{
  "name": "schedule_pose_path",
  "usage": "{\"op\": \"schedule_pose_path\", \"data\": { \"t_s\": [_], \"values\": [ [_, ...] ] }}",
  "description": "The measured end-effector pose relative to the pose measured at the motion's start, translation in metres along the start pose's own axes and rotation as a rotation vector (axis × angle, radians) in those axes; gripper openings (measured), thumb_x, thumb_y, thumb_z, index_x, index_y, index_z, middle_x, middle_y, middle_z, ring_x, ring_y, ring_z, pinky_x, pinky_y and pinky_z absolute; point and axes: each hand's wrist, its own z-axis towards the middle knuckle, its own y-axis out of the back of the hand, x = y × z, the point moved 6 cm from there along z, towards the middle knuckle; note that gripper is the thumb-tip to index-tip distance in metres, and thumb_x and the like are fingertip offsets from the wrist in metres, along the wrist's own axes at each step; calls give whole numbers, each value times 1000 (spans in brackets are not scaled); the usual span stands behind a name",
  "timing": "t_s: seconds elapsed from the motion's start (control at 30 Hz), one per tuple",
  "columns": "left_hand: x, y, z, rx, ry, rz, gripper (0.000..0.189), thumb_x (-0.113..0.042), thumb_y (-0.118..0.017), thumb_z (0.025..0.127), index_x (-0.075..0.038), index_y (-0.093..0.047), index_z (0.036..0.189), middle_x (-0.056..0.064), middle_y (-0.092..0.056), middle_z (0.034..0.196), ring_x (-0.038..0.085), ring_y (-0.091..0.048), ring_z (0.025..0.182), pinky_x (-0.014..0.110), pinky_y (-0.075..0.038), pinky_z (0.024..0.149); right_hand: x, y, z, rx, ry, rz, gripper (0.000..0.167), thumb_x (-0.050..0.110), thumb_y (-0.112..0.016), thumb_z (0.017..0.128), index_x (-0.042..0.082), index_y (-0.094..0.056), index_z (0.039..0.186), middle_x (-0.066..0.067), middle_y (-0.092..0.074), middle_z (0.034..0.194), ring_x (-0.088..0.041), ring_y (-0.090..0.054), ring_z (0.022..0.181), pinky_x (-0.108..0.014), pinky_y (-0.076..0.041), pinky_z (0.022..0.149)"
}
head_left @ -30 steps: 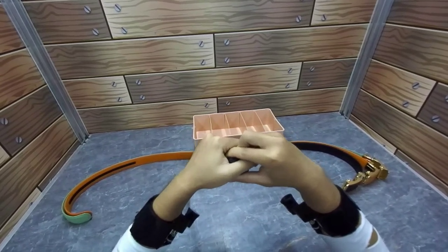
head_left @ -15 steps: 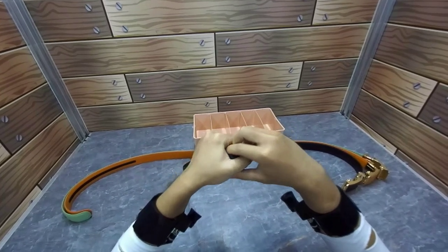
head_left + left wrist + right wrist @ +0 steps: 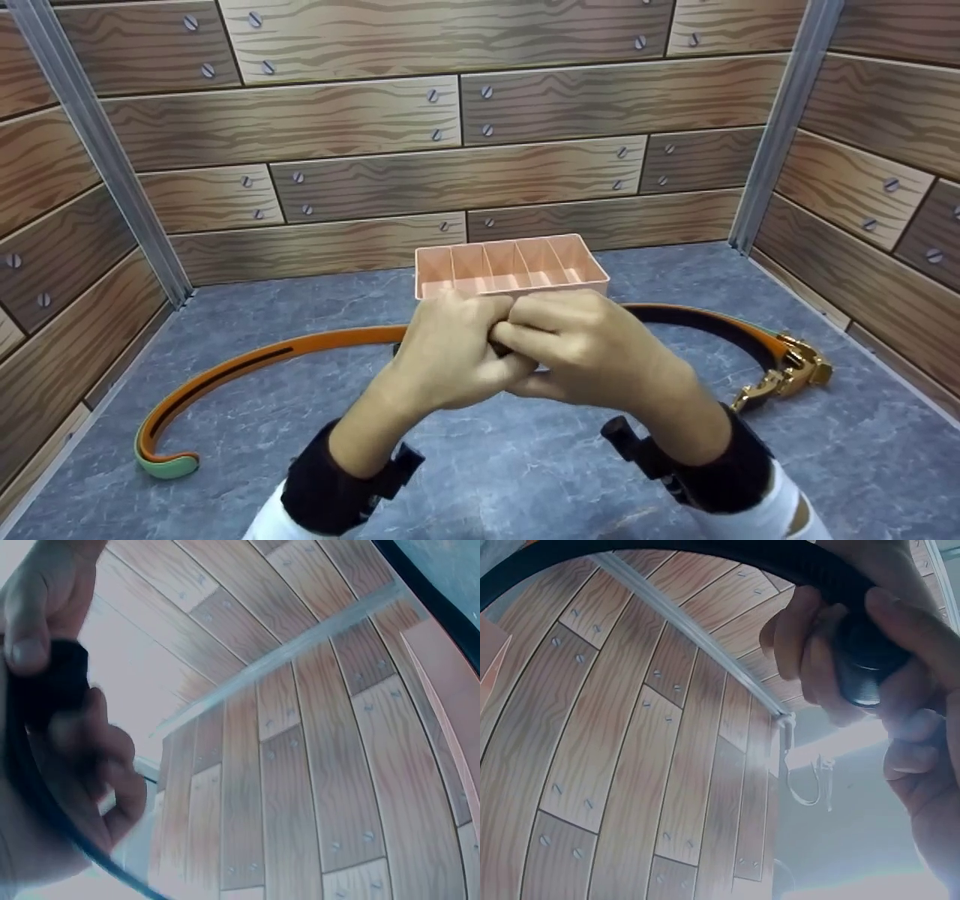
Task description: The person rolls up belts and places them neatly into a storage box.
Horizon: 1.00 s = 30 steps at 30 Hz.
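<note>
Close together over the middle of the tabletop, my left hand (image 3: pixel 454 352) and right hand (image 3: pixel 585 345) grip one black thing between curled fingers. In the right wrist view it is a dark rounded piece (image 3: pixel 866 652) with a shiny end, and a black band curves away from it. The left wrist view shows a dark block (image 3: pixel 64 679) under a thumb, with a thin black strip (image 3: pixel 82 840) trailing down. Its exact kind is hidden by the fingers. Behind the hands lies an orange belt (image 3: pixel 345 335) with a black inner side and a gold buckle (image 3: pixel 795 367) at the right.
A pink divided box (image 3: pixel 469 262) stands behind the hands, several compartments side by side. The belt's curled green tip (image 3: pixel 171 468) lies at the left. Wood-patterned walls (image 3: pixel 555 105) enclose the blue-grey tabletop (image 3: pixel 480 480) at the back and sides.
Both hands lift slightly, then lower again. Their fingers shift a little around the black thing. The belt and the pink box stay where they were.
</note>
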Motion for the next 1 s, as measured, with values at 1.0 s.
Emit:
{"op": "schedule_pose_path", "data": {
  "t_s": [1.0],
  "values": [
    [-2, 3, 5, -14, -120, -409, 22, -29, -68, 89, -14, -65, 74, -6, -62, 68, 1, -48, 56, 17, -37, 48, -12, 10, -5, -129, -82, 236, 34, 23, -87, 76, 5, -72, 100, -5, -70, 88, -14, -64, 73, -25, -54, 68]
  ]
}}
